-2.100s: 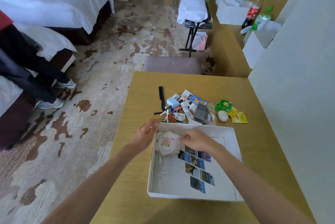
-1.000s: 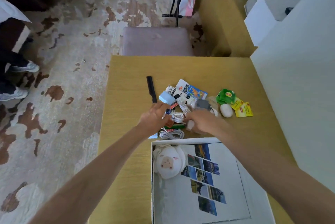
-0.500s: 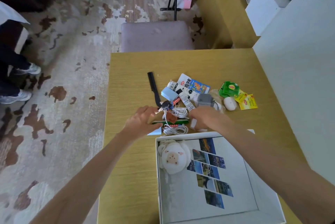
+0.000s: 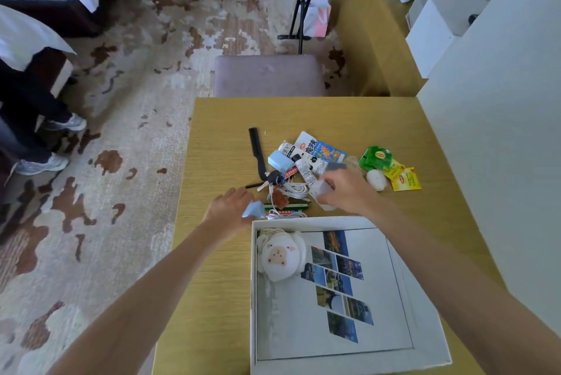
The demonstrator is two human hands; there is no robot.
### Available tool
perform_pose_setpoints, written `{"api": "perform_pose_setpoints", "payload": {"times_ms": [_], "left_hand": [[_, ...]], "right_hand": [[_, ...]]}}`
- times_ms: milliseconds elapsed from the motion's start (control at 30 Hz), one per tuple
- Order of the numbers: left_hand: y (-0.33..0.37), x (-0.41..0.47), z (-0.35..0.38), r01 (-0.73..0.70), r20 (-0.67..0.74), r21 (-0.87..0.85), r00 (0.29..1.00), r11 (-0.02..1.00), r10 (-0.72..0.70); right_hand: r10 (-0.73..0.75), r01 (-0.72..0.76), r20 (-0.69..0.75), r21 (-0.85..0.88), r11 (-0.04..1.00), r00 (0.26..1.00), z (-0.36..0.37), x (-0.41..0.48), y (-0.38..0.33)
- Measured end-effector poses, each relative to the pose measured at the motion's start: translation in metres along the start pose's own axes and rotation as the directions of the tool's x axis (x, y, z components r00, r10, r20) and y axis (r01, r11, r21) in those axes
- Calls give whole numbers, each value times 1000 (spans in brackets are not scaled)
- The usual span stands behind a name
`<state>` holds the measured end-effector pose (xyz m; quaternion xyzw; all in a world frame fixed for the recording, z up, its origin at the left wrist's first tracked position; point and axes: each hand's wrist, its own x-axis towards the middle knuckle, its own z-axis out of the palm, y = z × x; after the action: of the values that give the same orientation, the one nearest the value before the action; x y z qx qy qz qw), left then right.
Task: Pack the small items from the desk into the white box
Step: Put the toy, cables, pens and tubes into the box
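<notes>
Hands sort a pile of small items [image 4: 291, 174] on a desk [image 4: 218, 253], just beyond a white box [image 4: 252, 298].
The left hand [image 4: 229, 209] pinches a pale blue piece [image 4: 254, 210] at the box's far corner; the right hand [image 4: 349, 192] grips a clear packet [image 4: 322, 192] over the pile. A plush pig [image 4: 279, 254] lies inside the box, beside printed photos [image 4: 340, 280].

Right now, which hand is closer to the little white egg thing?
Right. The right hand is just beside the white egg thing; the left hand is beyond the white cable.
</notes>
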<state>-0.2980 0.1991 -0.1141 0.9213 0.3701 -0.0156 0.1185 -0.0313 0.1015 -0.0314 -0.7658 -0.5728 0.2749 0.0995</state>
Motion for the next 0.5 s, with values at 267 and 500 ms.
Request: {"api": "perform_pose_setpoints", "payload": {"times_ms": [267, 500], "left_hand": [[40, -35, -85, 55, -199, -787, 920, 615, -338], [120, -88, -110, 104, -4, -956, 930, 275, -367]], "right_hand": [[28, 149, -204, 796, 586, 979, -23, -71, -13], [-89, 117, -86, 887, 447, 992, -9, -109, -7]]}}
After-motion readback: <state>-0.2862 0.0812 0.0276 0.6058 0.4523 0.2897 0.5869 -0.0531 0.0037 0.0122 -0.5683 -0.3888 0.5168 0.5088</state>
